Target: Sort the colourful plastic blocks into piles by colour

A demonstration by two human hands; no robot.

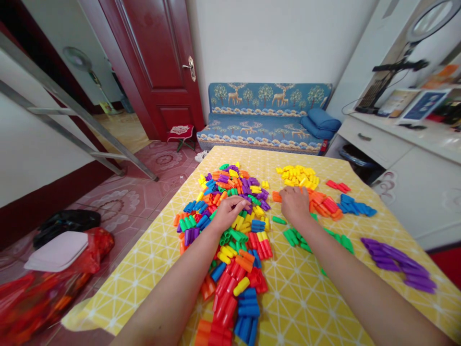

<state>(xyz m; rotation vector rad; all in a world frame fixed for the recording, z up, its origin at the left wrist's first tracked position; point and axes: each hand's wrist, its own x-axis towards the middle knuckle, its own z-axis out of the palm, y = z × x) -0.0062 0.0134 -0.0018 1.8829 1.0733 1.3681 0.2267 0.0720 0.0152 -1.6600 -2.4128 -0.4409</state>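
A long heap of mixed coloured plastic tube pieces [225, 293] runs down the middle of the table. My left hand [230, 210] is over the heap, fingers bent together at its pieces; what they hold, if anything, is hidden. My right hand [295, 204] is palm down at the orange group [319, 202], its fingertips beside an orange piece. Behind it lies a yellow group [298, 176]. Green pieces [297, 239] lie under and beside my right forearm. Farther right are red pieces [337, 186], blue pieces [356, 206] and purple pieces [399, 264].
A yellow patterned cloth [137, 274] covers the table. Beyond it stand a blue sofa [259, 125] and a small red stool [181, 132]. A white cabinet [414, 187] is at the right, a metal ladder [79, 115] at the left. Bags [68, 221] lie on the floor.
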